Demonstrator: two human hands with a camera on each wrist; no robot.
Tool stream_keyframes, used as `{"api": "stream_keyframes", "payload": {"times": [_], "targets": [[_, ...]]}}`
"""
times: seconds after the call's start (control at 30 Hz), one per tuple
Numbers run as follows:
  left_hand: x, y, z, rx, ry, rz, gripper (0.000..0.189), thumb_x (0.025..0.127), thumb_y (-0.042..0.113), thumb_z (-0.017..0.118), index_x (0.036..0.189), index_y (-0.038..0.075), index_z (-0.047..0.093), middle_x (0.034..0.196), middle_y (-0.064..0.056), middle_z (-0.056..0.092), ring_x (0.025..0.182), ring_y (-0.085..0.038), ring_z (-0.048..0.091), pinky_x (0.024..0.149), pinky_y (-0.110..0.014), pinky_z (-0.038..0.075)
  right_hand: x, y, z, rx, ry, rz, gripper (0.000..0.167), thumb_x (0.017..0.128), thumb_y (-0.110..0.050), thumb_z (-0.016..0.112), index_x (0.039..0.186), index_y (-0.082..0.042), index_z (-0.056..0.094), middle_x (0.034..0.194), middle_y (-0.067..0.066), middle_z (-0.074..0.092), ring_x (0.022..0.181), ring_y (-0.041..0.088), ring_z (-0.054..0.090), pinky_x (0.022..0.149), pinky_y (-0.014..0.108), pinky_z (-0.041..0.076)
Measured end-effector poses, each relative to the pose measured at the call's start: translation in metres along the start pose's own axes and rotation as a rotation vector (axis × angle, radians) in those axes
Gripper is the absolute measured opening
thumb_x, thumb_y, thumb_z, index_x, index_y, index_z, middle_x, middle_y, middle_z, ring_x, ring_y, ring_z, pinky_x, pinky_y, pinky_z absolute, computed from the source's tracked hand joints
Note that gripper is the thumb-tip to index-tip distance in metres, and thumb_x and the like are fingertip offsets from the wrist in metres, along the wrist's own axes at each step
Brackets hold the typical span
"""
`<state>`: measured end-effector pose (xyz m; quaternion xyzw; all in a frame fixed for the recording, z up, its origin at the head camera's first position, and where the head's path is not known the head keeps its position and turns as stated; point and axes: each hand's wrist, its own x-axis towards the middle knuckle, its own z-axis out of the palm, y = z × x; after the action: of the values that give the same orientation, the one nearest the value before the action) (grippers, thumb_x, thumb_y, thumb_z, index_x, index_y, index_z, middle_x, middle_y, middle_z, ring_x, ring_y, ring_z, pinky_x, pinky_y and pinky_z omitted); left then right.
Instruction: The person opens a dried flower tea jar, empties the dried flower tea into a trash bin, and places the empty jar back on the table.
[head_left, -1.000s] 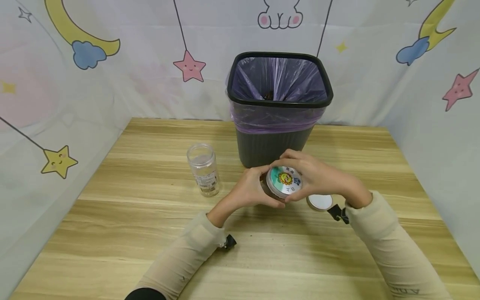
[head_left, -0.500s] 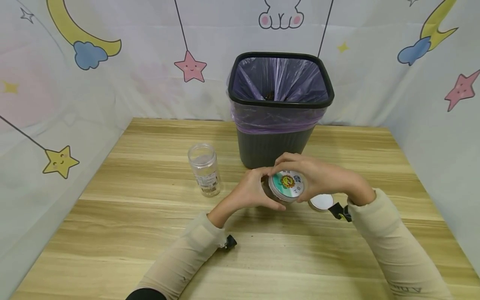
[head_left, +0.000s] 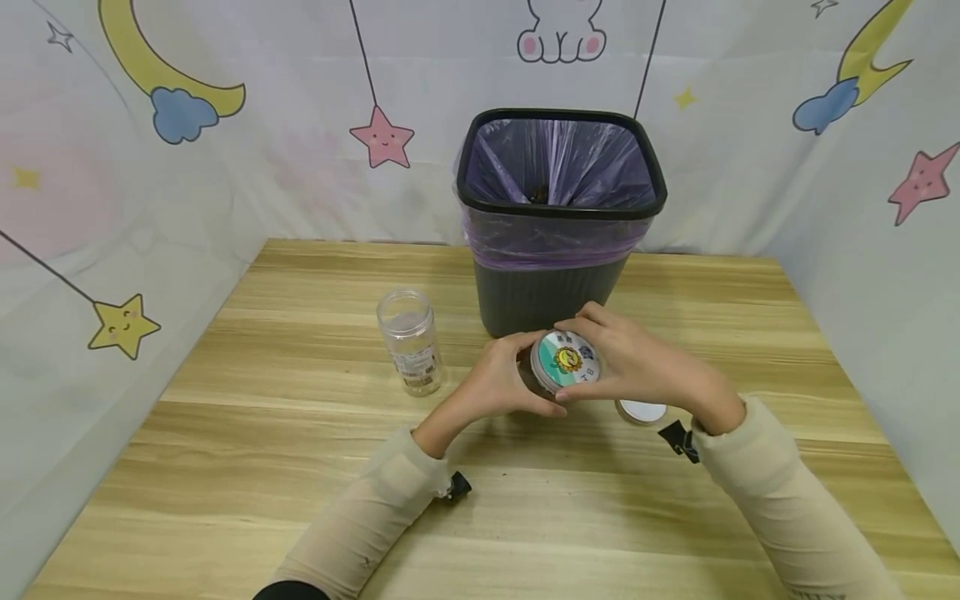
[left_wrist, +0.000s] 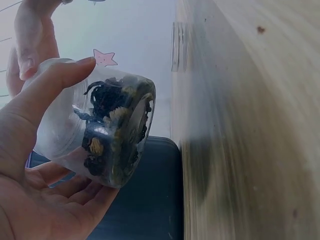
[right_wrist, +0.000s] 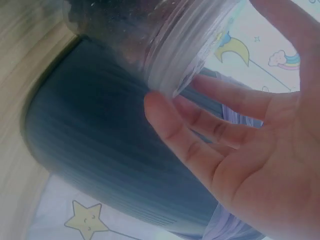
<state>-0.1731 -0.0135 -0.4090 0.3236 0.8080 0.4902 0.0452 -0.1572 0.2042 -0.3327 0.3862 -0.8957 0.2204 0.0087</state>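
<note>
A clear jar (left_wrist: pixel 112 127) holding dark dried bits and pale dried flowers hangs tilted above the table. My left hand (head_left: pixel 498 377) grips its body, thumb on one side and fingers on the other. Its round lid (head_left: pixel 567 360), green and white with a sunflower picture, faces up in the head view. Around the lid's edge curl the thumb and fingers of my right hand (head_left: pixel 641 362); the right wrist view has the fingertips (right_wrist: pixel 159 106) right at the ridged rim. A second clear jar (head_left: pixel 416 364), lidless and labelled, stands upright to the left.
Behind the hands stands a dark grey bin (head_left: pixel 536 300) lined with a purple bag (head_left: pixel 555 246), some dark matter inside. A white round lid (head_left: pixel 642 412) lies on the wooden table (head_left: pixel 225 467) under the right wrist. Printed cloth (head_left: pixel 315 150) walls the back and sides.
The lid's picture has turned slightly counter-clockwise. My right hand has shifted around the lid, its thumb moving away and then back onto the near edge. My left hand keeps its hold.
</note>
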Motion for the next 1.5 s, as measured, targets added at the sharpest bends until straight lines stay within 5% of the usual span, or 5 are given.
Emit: {"api": "stream_keyframes", "payload": {"times": [0.23, 0.6, 1.2, 1.37, 1.5], "targets": [[0.0, 0.001, -0.001, 0.03, 0.003, -0.011, 0.091, 0.06, 0.025, 0.098, 0.139, 0.007, 0.056, 0.127, -0.004, 0.063, 0.11, -0.013, 0.06, 0.093, -0.026, 0.049, 0.001, -0.002, -0.001, 0.008, -0.004, 0.011, 0.075, 0.074, -0.038, 0.087, 0.131, 0.002, 0.058, 0.11, 0.011, 0.053, 0.086, 0.018, 0.056, 0.073, 0.033, 0.052], [0.0, 0.001, -0.001, 0.015, -0.006, -0.007, 0.09, 0.059, 0.024, 0.098, 0.138, 0.007, 0.057, 0.121, 0.0, 0.066, 0.107, -0.01, 0.061, 0.089, -0.024, 0.051, 0.005, 0.003, -0.002, 0.047, -0.018, -0.09, 0.072, 0.065, -0.025, 0.088, 0.128, -0.005, 0.061, 0.109, 0.007, 0.053, 0.091, 0.016, 0.056, 0.078, 0.035, 0.053], [0.002, 0.0, -0.003, 0.01, -0.024, -0.008, 0.09, 0.059, 0.025, 0.099, 0.137, 0.007, 0.058, 0.125, -0.002, 0.064, 0.111, -0.012, 0.059, 0.096, -0.032, 0.049, 0.004, 0.011, -0.012, 0.151, -0.13, -0.188, 0.082, 0.055, 0.002, 0.08, 0.134, -0.007, 0.058, 0.133, 0.006, 0.048, 0.116, 0.023, 0.05, 0.091, 0.044, 0.048], [0.002, -0.001, -0.003, 0.051, -0.024, -0.013, 0.092, 0.059, 0.026, 0.098, 0.139, 0.005, 0.056, 0.126, -0.003, 0.064, 0.112, -0.013, 0.059, 0.095, -0.03, 0.049, 0.003, 0.009, -0.01, 0.126, -0.11, -0.15, 0.08, 0.07, -0.019, 0.091, 0.14, -0.005, 0.054, 0.134, 0.008, 0.047, 0.117, 0.023, 0.05, 0.095, 0.043, 0.047], [0.002, -0.001, -0.003, 0.066, -0.014, -0.014, 0.093, 0.06, 0.027, 0.098, 0.139, 0.005, 0.055, 0.126, -0.004, 0.063, 0.111, -0.013, 0.059, 0.094, -0.029, 0.049, 0.001, 0.006, -0.003, 0.071, -0.035, -0.062, 0.09, 0.072, -0.038, 0.09, 0.142, 0.002, 0.05, 0.129, 0.012, 0.047, 0.111, 0.024, 0.053, 0.091, 0.042, 0.05]]}}
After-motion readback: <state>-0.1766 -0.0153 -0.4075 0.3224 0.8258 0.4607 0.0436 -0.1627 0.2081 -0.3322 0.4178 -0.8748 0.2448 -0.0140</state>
